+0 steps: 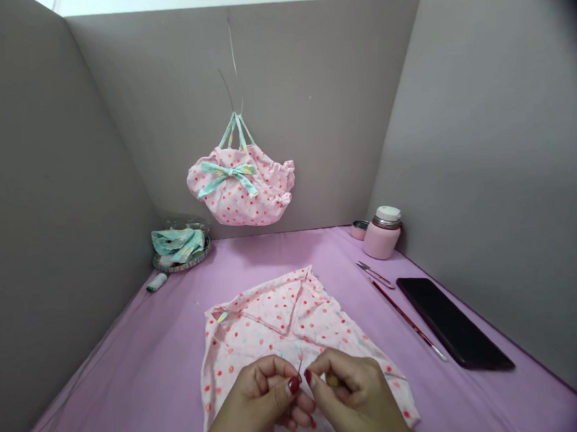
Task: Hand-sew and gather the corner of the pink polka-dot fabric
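My left hand (265,396) is closed in a pinch, thumb against index finger, on a thin needle (300,366) that points upward. Just beside it, my right hand (351,391) also pinches thumb and index finger together; whatever sits between those tips is too small to make out. Something yellowish (332,379) shows at the bent fingers of the right hand. Both hands hover over a pink dotted cloth (275,314) spread on the purple tablecloth (146,374). One edge of the cloth is folded, and a small green-yellow bit shows at its left corner.
A pink dotted fabric bag (243,199) with a mint bow hangs ahead. Left: a tray (193,263) with mint fabric and a small white roll (156,282). Right: a pink jar (382,239), round tin (360,230), thread snips (377,276), red brush-like stick (405,316), black phone (451,323). Grey panels surround the table.
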Demonstrator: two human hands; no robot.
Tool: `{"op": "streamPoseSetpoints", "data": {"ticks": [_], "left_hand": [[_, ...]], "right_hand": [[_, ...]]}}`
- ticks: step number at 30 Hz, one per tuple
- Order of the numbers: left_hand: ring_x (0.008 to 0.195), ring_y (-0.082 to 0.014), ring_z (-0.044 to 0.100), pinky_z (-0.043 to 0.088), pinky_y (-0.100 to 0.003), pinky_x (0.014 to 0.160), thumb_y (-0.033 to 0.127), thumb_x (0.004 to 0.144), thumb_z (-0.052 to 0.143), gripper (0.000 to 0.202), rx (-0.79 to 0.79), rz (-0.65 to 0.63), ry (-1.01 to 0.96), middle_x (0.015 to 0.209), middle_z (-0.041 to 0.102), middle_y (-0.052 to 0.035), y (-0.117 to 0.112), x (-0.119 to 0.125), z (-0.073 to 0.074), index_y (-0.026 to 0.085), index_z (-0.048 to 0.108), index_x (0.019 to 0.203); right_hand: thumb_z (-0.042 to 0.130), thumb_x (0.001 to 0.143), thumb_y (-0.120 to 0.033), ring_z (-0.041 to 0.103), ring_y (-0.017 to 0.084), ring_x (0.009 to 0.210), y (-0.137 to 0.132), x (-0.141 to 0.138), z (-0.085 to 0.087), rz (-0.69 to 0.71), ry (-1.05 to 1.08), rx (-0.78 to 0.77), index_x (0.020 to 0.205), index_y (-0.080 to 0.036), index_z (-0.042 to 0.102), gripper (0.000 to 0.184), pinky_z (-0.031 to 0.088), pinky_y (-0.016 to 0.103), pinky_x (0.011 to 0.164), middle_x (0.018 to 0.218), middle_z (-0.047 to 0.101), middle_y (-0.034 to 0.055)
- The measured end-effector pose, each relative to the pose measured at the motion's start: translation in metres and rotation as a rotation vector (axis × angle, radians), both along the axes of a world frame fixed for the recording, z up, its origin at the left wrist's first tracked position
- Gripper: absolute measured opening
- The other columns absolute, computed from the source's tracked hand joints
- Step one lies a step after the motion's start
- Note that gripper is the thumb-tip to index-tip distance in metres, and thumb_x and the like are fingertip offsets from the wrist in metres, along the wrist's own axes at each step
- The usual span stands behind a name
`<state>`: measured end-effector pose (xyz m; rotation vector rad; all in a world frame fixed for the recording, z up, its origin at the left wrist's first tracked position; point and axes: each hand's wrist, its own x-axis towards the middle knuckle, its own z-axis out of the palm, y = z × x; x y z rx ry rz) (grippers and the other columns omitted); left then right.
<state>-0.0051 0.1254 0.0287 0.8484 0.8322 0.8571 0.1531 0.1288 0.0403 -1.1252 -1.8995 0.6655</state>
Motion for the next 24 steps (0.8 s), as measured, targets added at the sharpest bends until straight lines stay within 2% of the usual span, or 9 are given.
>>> {"op": "streamPoseSetpoints", "data": {"ticks": [16,24], "left_hand": [[0.052,-0.0084,0.061,0.040,-0.017,0.051,0.035,0.069,0.070,0.028,0.009,-0.013,0.001,0.061,0.070,-0.0049,-0.0004,0.0016,0.0028,0.012,0.055,0.072],[0.052,-0.0081,0.060,0.039,-0.017,0.051,0.036,0.068,0.070,0.029,0.007,-0.018,0.001,0.061,0.069,-0.0045,-0.0009,0.0011,0.0044,0.012,0.055,0.072]], "right_hand": [[0.045,0.075,-0.022,0.030,0.006,0.037,-0.0005,0.0005,0.0008,0.017,-0.003,-0.067,0.061,-0.013,0.059,0.022,0.025,0.017,0.037,0.042,0.036,-0.0054],[0.046,0.079,-0.023,0.038,0.007,0.038,0.0002,0.0005,-0.0031,0.019,0.025,-0.074,0.069,-0.015,0.064,0.022,0.030,0.016,0.040,0.044,0.046,-0.0035]]}}
